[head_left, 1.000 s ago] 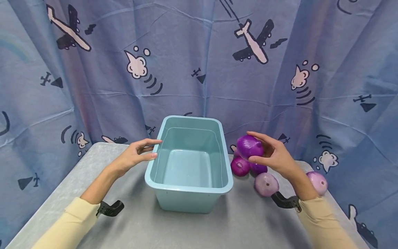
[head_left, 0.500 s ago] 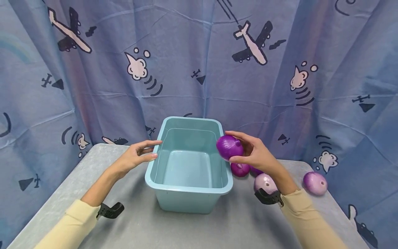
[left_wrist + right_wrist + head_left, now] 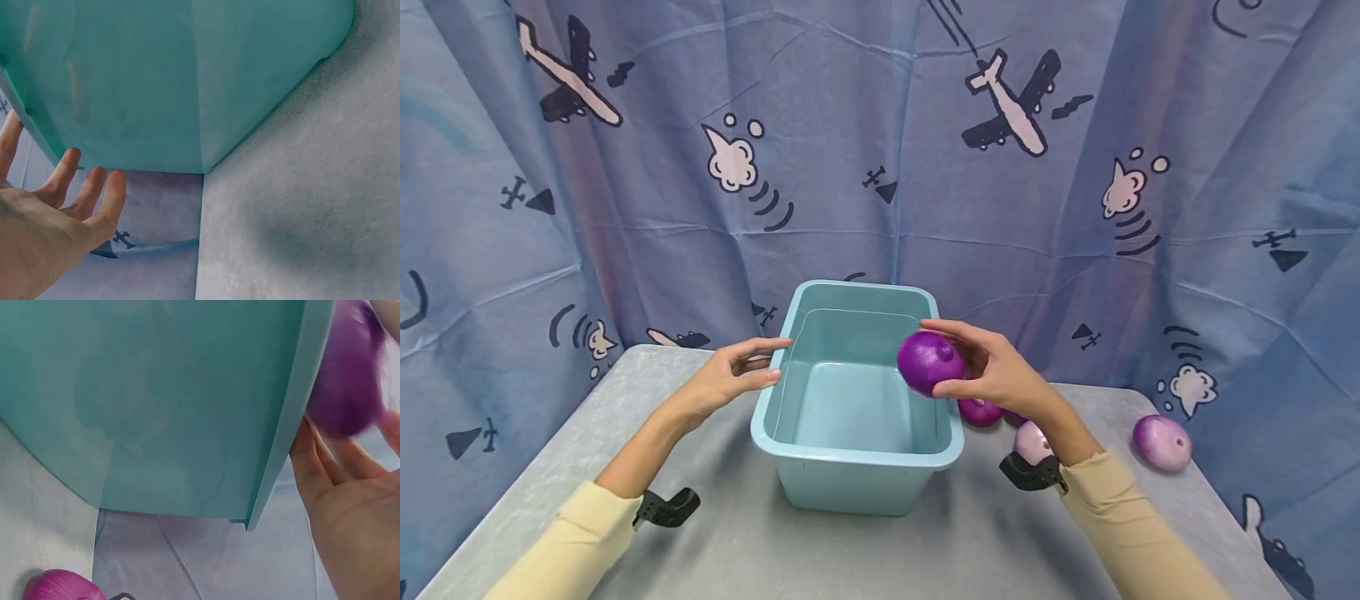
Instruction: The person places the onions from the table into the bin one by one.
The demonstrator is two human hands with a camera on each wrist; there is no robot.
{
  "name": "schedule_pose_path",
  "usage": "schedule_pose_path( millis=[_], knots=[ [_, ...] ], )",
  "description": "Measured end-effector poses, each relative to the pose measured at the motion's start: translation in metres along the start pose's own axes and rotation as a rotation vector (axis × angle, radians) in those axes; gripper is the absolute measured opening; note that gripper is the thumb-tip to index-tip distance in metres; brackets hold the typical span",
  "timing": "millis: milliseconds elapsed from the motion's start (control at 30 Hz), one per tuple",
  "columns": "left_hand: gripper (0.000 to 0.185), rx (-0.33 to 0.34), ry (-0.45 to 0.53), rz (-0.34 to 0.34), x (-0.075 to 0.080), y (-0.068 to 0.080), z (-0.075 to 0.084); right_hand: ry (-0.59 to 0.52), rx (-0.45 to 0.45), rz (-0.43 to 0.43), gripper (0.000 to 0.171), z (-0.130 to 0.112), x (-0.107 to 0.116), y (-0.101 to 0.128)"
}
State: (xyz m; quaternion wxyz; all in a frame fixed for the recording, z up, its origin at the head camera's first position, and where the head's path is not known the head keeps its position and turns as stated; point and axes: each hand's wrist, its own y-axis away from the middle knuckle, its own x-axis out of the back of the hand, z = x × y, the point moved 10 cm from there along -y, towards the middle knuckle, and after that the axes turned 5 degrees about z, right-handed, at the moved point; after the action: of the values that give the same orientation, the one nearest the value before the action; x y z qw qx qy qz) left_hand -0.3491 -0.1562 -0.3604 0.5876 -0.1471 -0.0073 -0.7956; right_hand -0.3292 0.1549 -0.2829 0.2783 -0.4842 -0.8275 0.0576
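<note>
You have one teal plastic bin (image 3: 857, 454). You have five red onions: one (image 3: 929, 362) between your right fingers, four beyond them.

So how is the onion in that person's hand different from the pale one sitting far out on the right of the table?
The held onion is a deep, saturated purple; the pale onion is a washed-out lilac. The held onion is up in the air, gripped by the right hand over the blue bin; the pale onion rests on the grey table, apart from the others and untouched. Both are round and look much the same size.
</note>
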Motion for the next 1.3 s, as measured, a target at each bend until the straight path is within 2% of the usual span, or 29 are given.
schedule_pose_path(
  millis=[200,367,500,1000,1300],
  knots=[
    [0.055,-0.004,0.016,-0.007,-0.001,0.0,0.0,-0.052,0.064,0.012,0.067,-0.002,0.007,0.005],
    [0.054,-0.006,0.0,-0.001,0.0,0.0,0.0,-0.047,0.044,0.095,0.049,0.005,0.024,0.014],
    [0.055,-0.006,-0.006,0.001,0.0,0.0,0.001,-0.022,0.021,0.132,0.041,0.013,0.034,0.024],
    [0.055,-0.015,-0.005,0.003,0.001,0.0,0.002,0.061,-0.01,0.181,0.034,0.034,0.069,0.071],
    [0.055,-0.019,0.002,-0.005,-0.001,0.001,0.003,0.14,-0.086,0.208,0.034,0.05,0.096,0.106]
  ],
)
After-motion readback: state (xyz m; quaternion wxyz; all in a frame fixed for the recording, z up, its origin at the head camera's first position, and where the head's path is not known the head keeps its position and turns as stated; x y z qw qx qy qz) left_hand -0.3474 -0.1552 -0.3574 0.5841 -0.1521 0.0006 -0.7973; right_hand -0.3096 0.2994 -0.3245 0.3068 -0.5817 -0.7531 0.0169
